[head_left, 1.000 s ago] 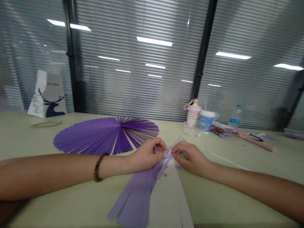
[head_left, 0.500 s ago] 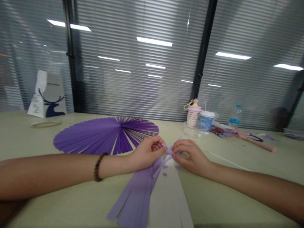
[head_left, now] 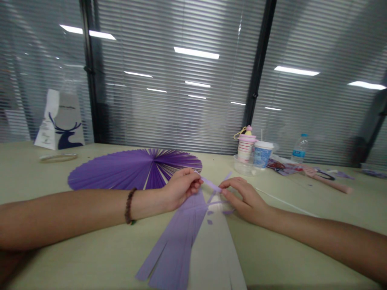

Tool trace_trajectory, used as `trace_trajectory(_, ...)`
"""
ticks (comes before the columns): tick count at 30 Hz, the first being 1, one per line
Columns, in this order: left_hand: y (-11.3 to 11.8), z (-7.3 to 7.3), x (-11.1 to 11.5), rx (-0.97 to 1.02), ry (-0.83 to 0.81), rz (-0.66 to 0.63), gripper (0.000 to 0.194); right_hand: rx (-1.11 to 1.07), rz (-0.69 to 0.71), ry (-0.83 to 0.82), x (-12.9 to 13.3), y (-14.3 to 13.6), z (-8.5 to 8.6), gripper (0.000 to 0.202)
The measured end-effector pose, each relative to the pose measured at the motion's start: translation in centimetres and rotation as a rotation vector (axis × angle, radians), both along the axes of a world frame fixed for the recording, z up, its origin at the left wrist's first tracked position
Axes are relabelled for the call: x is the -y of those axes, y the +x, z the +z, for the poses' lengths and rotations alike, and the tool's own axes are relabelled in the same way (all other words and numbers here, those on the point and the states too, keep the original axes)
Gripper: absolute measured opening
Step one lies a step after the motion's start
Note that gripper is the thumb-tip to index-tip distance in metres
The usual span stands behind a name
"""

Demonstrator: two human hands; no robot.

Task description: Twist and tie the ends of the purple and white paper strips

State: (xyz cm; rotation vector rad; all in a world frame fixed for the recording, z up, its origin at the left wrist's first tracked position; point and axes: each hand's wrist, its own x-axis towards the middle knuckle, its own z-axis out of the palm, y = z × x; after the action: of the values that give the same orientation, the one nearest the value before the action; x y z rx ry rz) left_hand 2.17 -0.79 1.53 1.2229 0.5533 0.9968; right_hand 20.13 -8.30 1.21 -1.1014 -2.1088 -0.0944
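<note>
A narrow light-purple paper strip (head_left: pixel 211 184) is stretched between my two hands. My left hand (head_left: pixel 183 188) pinches its left end, and my right hand (head_left: pixel 245 198) grips the other end between thumb and fingertips. Below them lie long lilac paper strips (head_left: pixel 177 241), fanning toward the table's front edge, beside white paper strips (head_left: pixel 211 249). Small purple paper scraps (head_left: pixel 210 222) rest on the white ones. Behind my left hand spreads a large pleated purple paper fan (head_left: pixel 117 171), its near edge partly hidden by my forearm.
At the back right stand a pink-lidded cup (head_left: pixel 246 148), a blue paper cup (head_left: pixel 262 155) and a water bottle (head_left: pixel 300 149). Scissors (head_left: pixel 325 175) and a pinkish rod (head_left: pixel 335 186) lie farther right. A white deer-print bag (head_left: pixel 62 121) and a tape roll (head_left: pixel 58 158) are at left.
My left hand has moved left and slightly up, away from my right hand. More of the purple strip now shows between them. My right hand has barely moved.
</note>
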Motion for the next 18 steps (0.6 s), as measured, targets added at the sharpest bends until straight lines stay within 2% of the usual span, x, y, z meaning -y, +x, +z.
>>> trace_trajectory(3,-0.2,0.2,0.5,0.047,-0.030,-0.201,0.016,-0.057,-0.001,-0.047,0.0,0.1,0.0,0.020)
trace_trajectory(7,-0.8,0.9,1.3,0.034,-0.077,-0.458,0.009,-0.094,0.040,-0.062,0.0,0.2,-0.2,0.025)
trace_trajectory(10,-1.2,1.6,1.6,0.017,-0.098,-0.537,0.006,-0.078,0.060,-0.064,0.0,0.2,-0.2,0.027)
trace_trajectory(13,-1.4,2.4,1.9,0.007,-0.107,-0.557,0.005,-0.049,0.067,-0.075,0.0,0.1,-0.2,0.029)
trace_trajectory(18,-1.7,3.4,3.3,-0.013,-0.101,-0.660,0.004,-0.005,0.095,-0.128,0.0,0.3,-0.2,0.029)
